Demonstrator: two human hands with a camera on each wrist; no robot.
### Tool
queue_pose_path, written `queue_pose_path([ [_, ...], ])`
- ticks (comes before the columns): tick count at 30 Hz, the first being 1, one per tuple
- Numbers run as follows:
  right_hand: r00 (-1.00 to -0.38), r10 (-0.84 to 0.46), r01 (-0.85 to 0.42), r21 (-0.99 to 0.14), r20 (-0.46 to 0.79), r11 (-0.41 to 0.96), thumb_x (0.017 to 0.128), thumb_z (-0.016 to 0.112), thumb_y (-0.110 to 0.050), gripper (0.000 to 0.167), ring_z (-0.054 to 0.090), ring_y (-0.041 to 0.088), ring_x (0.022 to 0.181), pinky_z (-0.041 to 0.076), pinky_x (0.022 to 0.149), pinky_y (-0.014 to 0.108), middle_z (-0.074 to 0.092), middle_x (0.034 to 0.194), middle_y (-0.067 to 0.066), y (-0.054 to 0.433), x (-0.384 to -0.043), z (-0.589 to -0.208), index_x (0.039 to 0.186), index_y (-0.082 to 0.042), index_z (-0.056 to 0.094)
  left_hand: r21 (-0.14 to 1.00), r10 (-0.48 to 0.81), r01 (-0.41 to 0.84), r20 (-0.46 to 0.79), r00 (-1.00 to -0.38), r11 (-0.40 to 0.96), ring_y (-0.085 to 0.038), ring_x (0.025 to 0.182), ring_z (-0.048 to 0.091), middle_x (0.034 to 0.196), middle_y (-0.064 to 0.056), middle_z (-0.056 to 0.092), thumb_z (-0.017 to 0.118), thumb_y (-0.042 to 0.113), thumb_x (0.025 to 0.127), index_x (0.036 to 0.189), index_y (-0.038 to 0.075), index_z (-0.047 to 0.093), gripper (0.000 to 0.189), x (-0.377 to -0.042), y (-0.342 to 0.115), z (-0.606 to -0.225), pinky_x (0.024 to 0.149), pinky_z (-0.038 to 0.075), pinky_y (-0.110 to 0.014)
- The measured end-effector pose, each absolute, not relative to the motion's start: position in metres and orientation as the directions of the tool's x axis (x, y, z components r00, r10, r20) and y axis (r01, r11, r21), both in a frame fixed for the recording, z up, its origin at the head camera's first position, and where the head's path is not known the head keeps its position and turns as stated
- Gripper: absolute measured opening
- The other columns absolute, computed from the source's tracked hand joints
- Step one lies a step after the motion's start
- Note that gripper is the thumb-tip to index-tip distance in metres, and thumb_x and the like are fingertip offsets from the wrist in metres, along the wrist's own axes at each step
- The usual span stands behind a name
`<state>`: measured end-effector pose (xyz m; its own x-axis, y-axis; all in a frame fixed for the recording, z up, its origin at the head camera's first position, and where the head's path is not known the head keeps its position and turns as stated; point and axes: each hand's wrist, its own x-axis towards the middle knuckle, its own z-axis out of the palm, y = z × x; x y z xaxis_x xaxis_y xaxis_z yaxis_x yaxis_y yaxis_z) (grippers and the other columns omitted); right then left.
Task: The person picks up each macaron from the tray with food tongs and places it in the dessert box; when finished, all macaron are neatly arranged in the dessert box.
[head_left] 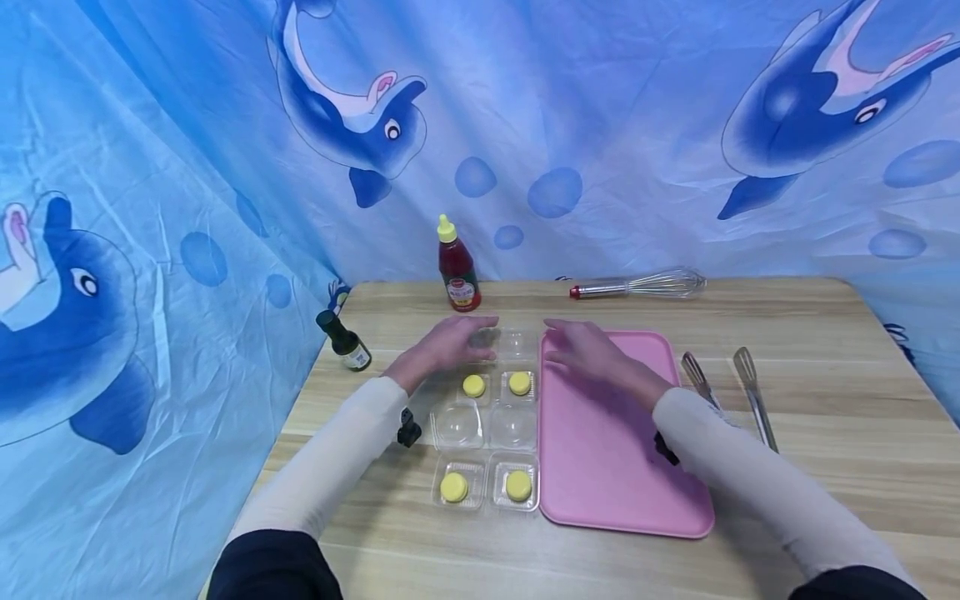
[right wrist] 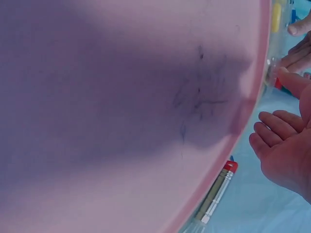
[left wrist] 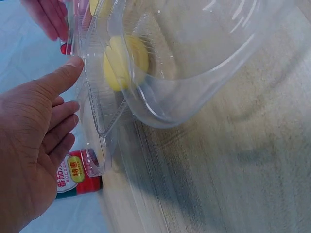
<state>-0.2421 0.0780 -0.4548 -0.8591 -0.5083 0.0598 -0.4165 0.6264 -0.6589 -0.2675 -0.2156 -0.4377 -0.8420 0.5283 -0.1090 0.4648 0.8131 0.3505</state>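
Note:
My left hand (head_left: 453,342) hovers with fingers extended beside the raised lids of the far clear plastic boxes (head_left: 516,343). In the left wrist view its thumb comes close to a box edge; whether it touches, I cannot tell. Over the far left part of a pink tray (head_left: 615,467) is my right hand (head_left: 588,348), its fingers loosely extended and holding nothing. Two nearer boxes (head_left: 513,427) also lie with lids open. Each box holds a round yellow macaron-like piece, such as the near right one (head_left: 518,486) and the far left one (left wrist: 125,63).
A red sauce bottle (head_left: 458,271) with a yellow cap stands at the back, and a small dark bottle (head_left: 345,342) at the left edge. Behind the tray lies a whisk (head_left: 652,285). Metal tongs (head_left: 752,387) are to its right. A blue dolphin-print curtain (head_left: 600,125) hangs behind.

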Motion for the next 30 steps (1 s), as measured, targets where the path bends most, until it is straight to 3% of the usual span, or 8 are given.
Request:
queue_pose_path([
  [14,-0.881,-0.469,-0.378,-0.683,0.058,0.626,0.095,0.082,-0.016,0.066,0.066,0.037,0.125,0.05,0.113,0.051,0.069,0.136,0.02,0.062,-0.262,-0.47,0.151,0.004,0.053,0.301,0.524,0.468,-0.137,-0.841,0.831,-0.029,0.142,0.054,0.155,-0.01,0.058,0.083,0.035,0.094,0.157,0.009,0.051,0.075,-0.27,-0.205,-0.44,0.122,0.041,-0.046],
  [24,-0.894,-0.443,-0.353,-0.705,0.061,0.615,0.096,0.079,-0.014,0.062,0.07,0.031,0.114,0.058,0.103,0.045,0.07,0.133,0.019,0.053,-0.258,-0.473,0.149,0.004,0.054,0.294,0.526,0.479,-0.102,-0.844,0.827,-0.029,0.139,0.057,0.15,-0.009,0.062,0.082,0.033,0.095,0.155,0.008,0.053,0.071,-0.268,-0.2,-0.441,0.12,0.043,-0.048],
  [30,-0.9,-0.427,-0.365,-0.693,0.091,0.622,0.097,0.078,-0.011,0.056,0.071,0.032,0.114,0.058,0.104,0.046,0.072,0.131,0.019,0.054,-0.26,-0.475,0.147,0.003,0.058,0.287,0.52,0.478,-0.089,-0.849,0.83,-0.029,0.139,0.057,0.149,-0.007,0.063,0.08,0.033,0.097,0.155,0.009,0.053,0.068,-0.268,-0.199,-0.443,0.12,0.043,-0.048],
])
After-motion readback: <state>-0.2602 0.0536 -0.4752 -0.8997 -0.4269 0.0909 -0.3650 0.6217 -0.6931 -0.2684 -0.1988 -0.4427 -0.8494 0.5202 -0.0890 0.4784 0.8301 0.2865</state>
